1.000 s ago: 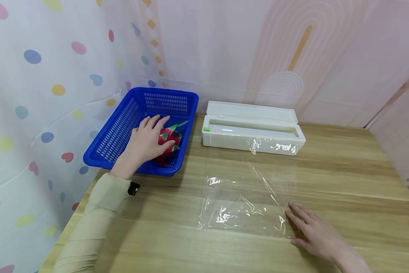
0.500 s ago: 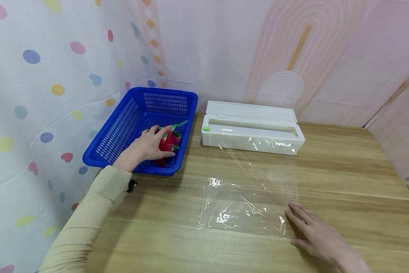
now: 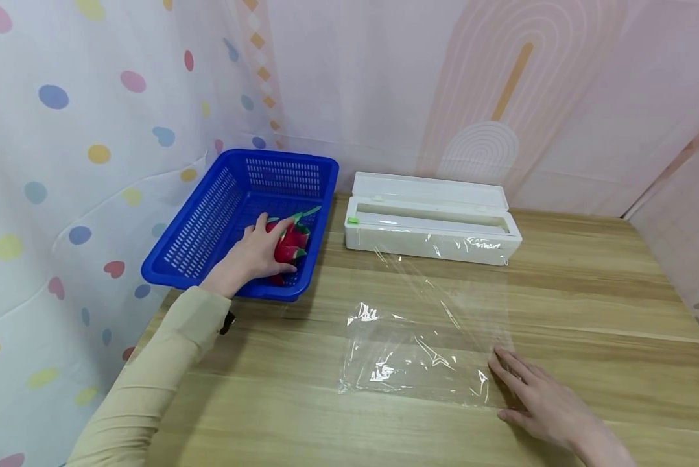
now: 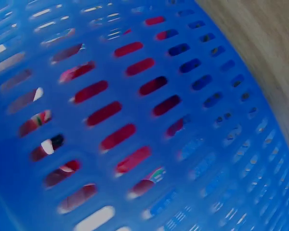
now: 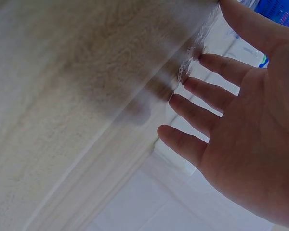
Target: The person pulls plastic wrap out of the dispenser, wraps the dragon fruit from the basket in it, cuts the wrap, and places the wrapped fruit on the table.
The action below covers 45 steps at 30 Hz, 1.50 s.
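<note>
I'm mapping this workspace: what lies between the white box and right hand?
Clear film over the table, reaching from the white box to the right hand (head view).

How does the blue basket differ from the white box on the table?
The basket is blue with slotted walls; the box is white with a solid front. The box has an open lid; the basket shows none. The basket holds red fruit; clear film runs from the box. Both sit on the wooden table.

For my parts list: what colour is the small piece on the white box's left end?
The small piece is bright green, clearest in the head view.
</note>
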Each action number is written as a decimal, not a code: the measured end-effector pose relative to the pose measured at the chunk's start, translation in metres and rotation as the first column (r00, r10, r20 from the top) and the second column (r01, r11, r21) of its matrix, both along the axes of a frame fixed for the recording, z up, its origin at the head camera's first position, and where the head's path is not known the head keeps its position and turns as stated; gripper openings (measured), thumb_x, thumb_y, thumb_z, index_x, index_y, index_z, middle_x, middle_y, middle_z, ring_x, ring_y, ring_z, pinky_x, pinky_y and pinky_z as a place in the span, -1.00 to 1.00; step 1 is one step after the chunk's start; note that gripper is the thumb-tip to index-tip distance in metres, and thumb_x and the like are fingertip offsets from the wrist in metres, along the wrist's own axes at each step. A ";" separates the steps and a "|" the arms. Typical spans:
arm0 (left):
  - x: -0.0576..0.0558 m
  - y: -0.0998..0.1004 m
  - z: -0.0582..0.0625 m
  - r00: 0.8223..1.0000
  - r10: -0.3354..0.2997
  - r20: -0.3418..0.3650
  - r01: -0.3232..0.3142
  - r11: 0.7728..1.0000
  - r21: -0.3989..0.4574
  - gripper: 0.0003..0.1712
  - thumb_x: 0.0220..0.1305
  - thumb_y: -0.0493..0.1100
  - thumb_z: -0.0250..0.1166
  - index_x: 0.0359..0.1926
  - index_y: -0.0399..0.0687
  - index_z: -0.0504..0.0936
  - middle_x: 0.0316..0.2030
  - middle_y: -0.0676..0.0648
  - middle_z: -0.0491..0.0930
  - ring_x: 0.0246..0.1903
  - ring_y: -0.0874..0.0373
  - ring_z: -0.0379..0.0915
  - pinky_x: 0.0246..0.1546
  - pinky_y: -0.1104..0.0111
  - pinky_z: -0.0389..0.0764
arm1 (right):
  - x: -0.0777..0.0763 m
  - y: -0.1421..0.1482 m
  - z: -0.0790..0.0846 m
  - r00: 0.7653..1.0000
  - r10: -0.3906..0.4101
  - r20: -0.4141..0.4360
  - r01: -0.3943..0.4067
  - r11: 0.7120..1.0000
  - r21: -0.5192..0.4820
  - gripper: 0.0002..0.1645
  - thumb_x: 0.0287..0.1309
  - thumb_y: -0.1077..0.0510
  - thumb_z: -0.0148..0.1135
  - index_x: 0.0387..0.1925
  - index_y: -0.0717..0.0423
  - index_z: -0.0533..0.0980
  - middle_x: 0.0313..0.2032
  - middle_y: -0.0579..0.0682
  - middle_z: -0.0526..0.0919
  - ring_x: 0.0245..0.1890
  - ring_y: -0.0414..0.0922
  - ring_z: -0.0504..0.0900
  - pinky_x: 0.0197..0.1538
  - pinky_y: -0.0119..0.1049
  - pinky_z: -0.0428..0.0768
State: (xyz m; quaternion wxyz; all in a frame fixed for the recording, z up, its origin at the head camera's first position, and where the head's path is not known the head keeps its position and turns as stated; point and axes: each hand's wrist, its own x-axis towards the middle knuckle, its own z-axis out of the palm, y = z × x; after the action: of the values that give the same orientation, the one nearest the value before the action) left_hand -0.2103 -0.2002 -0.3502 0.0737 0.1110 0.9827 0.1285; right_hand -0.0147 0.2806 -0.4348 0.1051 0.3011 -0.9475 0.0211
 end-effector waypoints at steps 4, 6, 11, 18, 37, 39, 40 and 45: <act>-0.002 0.000 -0.003 1.000 0.004 -0.010 -0.004 1.000 0.007 0.09 0.01 0.03 0.45 0.44 0.07 -0.02 0.37 -0.56 -0.16 0.23 -0.62 0.03 0.03 -0.39 0.33 | 0.001 0.000 0.000 1.000 -0.008 -0.012 0.008 1.000 0.010 -0.06 -0.27 -0.23 0.44 0.19 0.10 0.46 0.24 0.07 0.44 0.12 0.03 0.49 0.40 -0.60 -0.08; -0.003 0.000 -0.004 1.000 0.003 -0.017 -0.003 1.000 0.008 0.08 0.01 0.00 0.46 0.44 0.08 -0.02 0.36 -0.54 -0.12 0.20 -0.60 0.07 0.01 -0.37 0.36 | 0.001 0.000 0.000 1.000 -0.016 -0.016 0.017 1.000 0.020 -0.06 -0.27 -0.25 0.43 0.19 0.08 0.46 0.24 0.06 0.45 0.13 0.02 0.49 0.34 -0.55 0.09; -0.004 0.001 -0.005 0.999 0.021 -0.039 -0.020 0.999 0.025 0.06 -0.02 -0.10 0.48 0.42 0.09 0.03 0.30 -0.50 -0.01 0.13 -0.55 0.14 -0.03 -0.35 0.43 | 0.001 -0.001 0.002 1.000 -0.027 0.005 0.027 0.999 0.037 -0.06 -0.25 -0.24 0.43 0.20 0.07 0.45 0.25 0.07 0.44 0.14 0.02 0.49 0.26 -0.35 0.31; -0.004 0.002 -0.008 0.996 0.049 -0.068 -0.045 0.997 0.063 0.03 -0.05 -0.12 0.48 0.40 0.08 0.10 0.28 -0.51 0.01 0.12 -0.57 0.11 -0.08 -0.36 0.44 | 0.002 -0.003 0.006 0.997 -0.043 0.061 0.041 0.998 0.038 -0.07 -0.19 -0.21 0.42 0.23 0.09 0.42 0.27 0.10 0.41 0.17 0.06 0.48 0.08 -0.05 0.54; 0.004 0.001 0.000 0.968 0.056 -0.246 -0.025 0.991 0.129 0.03 -0.12 -0.13 0.53 0.37 0.13 0.17 0.29 -0.45 0.03 0.07 -0.57 0.16 -0.18 -0.32 0.50 | 0.002 -0.003 0.009 0.992 -0.058 0.114 0.056 0.998 0.020 -0.08 -0.16 -0.18 0.43 0.25 0.10 0.40 0.28 0.11 0.39 0.17 0.11 0.49 0.01 0.00 0.59; 0.006 0.003 0.004 0.951 0.055 -0.304 -0.011 0.989 0.146 0.03 -0.14 -0.14 0.54 0.35 0.12 0.19 0.29 -0.44 0.06 0.06 -0.56 0.19 -0.19 -0.31 0.52 | 0.001 -0.004 0.009 0.990 -0.063 0.124 0.060 0.998 0.022 -0.08 -0.15 -0.18 0.43 0.26 0.10 0.39 0.29 0.11 0.38 0.18 0.11 0.49 0.01 0.01 0.59; 0.006 0.004 0.005 0.942 0.055 -0.331 -0.004 0.988 0.154 0.02 -0.15 -0.14 0.54 0.35 0.12 0.20 0.28 -0.43 0.06 0.06 -0.55 0.19 -0.19 -0.31 0.52 | 0.002 -0.004 0.010 0.989 -0.067 0.130 0.064 0.998 0.024 -0.08 -0.15 -0.18 0.42 0.26 0.10 0.39 0.29 0.11 0.38 0.18 0.11 0.49 0.02 0.01 0.59; 0.009 0.012 0.015 0.896 0.061 -0.441 0.026 0.982 0.188 0.00 -0.18 -0.17 0.56 0.32 0.11 0.27 0.29 -0.38 0.09 0.11 -0.50 0.19 -0.19 -0.27 0.55 | 0.002 -0.005 0.011 0.975 -0.101 0.196 0.097 0.995 0.029 -0.09 -0.11 -0.18 0.40 0.28 0.07 0.38 0.32 0.10 0.35 0.22 0.14 0.45 0.03 0.05 0.57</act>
State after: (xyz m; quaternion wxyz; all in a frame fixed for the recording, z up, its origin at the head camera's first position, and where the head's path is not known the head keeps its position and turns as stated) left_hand -0.2012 -0.1881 -0.3347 -0.1646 0.1349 0.9578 0.1931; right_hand -0.0128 0.2760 -0.4236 0.0085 0.2510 -0.9673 0.0365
